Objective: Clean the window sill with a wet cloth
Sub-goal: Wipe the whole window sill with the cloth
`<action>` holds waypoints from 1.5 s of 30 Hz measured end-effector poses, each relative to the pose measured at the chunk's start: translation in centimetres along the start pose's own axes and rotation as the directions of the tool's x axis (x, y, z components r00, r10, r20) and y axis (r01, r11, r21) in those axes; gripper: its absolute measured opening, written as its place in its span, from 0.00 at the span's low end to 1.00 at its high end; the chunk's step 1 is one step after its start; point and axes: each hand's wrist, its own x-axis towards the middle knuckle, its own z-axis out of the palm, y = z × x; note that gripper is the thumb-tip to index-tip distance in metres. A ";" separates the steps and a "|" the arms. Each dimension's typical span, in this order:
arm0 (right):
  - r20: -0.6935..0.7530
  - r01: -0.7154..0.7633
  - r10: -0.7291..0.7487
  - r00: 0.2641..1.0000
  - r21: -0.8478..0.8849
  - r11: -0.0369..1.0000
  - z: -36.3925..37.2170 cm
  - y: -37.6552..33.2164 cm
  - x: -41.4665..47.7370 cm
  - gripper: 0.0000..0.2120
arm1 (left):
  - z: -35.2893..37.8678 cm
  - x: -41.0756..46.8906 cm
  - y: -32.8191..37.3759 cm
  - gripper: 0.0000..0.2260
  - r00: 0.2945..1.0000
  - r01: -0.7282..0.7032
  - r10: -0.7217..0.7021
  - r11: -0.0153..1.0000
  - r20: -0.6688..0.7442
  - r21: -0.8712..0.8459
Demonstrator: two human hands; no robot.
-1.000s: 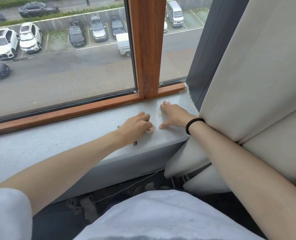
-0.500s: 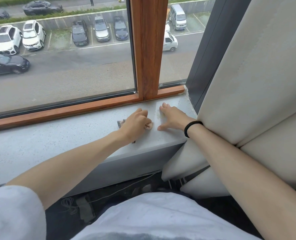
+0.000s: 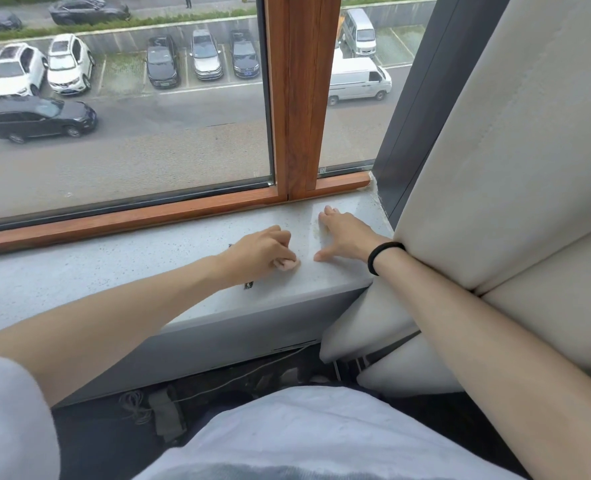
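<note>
Speckled pale-grey stone window sill [image 3: 114,271] is seen under a brown wooden window frame [image 3: 301,98]. The left hand [image 3: 259,252] is curled, fingers closed over a dark-patterned cloth [image 3: 249,285] pressed onto the sill; only small corners of it are shown. The right hand [image 3: 346,233], a black wrist band [image 3: 371,259] behind it, is laid flat just beside the left hand, fingers spread, gripping nothing, near a cream padded cushion [image 3: 495,168].

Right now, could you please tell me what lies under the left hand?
A dark patterned cloth: only small corners peek out beside the left hand. The rest is covered, on the sill.
</note>
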 end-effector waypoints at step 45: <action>0.056 -0.060 0.059 0.997 0.013 0.998 -1.0 -0.3 -0.5 0.37 | 3.0 -3.9 1.8 0.16 0.969 0.122 -0.149 0.982 -0.197 -0.142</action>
